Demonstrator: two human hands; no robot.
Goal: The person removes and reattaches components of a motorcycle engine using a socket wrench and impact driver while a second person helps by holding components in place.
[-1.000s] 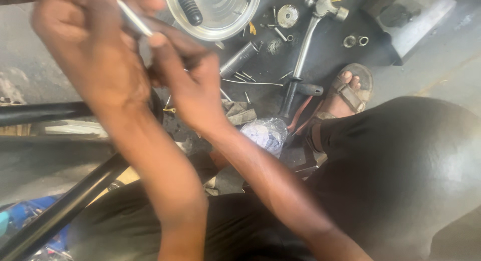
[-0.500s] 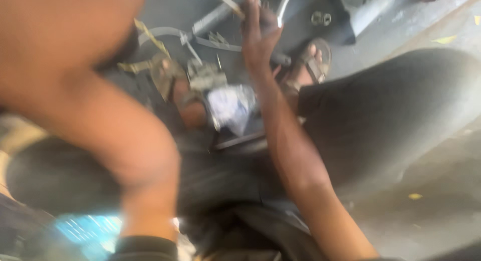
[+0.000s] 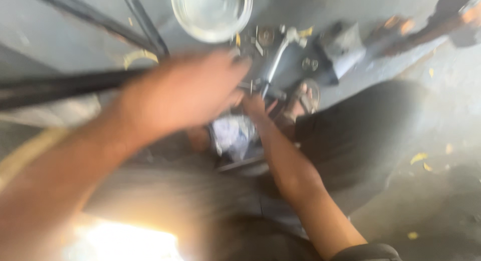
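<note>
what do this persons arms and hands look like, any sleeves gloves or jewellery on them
Both arms are bare from hand to upper forearm: no gloves, and no watch, ring or band that the blurred picture shows. The left hand is smeared by motion blur, so fine detail is lost. The right hand is partly hidden. A dark sleeve edge shows near the right elbow at the bottom of the view.

Both my arms reach forward, toward twelve o'clock.

My left hand [image 3: 183, 93] is raised close to my eyes, blurred, back of the hand up, fingers stretched toward two o'clock; I cannot tell whether it grips anything. My right forearm runs from five o'clock up toward twelve, and my right hand [image 3: 254, 104] sits lower down, partly hidden behind the left, its grip unclear.
</note>
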